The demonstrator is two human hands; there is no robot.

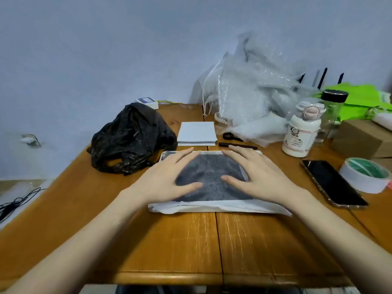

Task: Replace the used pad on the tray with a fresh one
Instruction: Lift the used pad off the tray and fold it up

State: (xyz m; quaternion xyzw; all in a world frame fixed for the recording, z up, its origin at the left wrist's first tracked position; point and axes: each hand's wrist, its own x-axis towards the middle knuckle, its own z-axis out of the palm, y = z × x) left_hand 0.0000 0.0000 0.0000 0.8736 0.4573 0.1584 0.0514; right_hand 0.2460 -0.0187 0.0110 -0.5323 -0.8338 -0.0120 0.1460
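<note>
A white tray (163, 155) lies in the middle of the wooden table, and a thin white pad (212, 175) covers it, with the tray's dark mottled inside showing through. The pad's near edge (212, 207) is wrinkled and hangs over the tray's front. My left hand (169, 177) lies flat on the pad's left half, fingers spread. On the right half my right hand (256, 177) lies flat in the same way. Neither hand grips anything. Behind the tray sits a stack of folded white pads (197, 133).
A crumpled black plastic bag (131, 141) sits left of the tray. Bubble wrap (254, 98), a white bottle (302, 132), a clear jar (333, 115), a phone (333, 183), a tape roll (364, 175) and a cardboard box (360, 136) crowd the right side. A black pen (237, 145) lies behind the tray.
</note>
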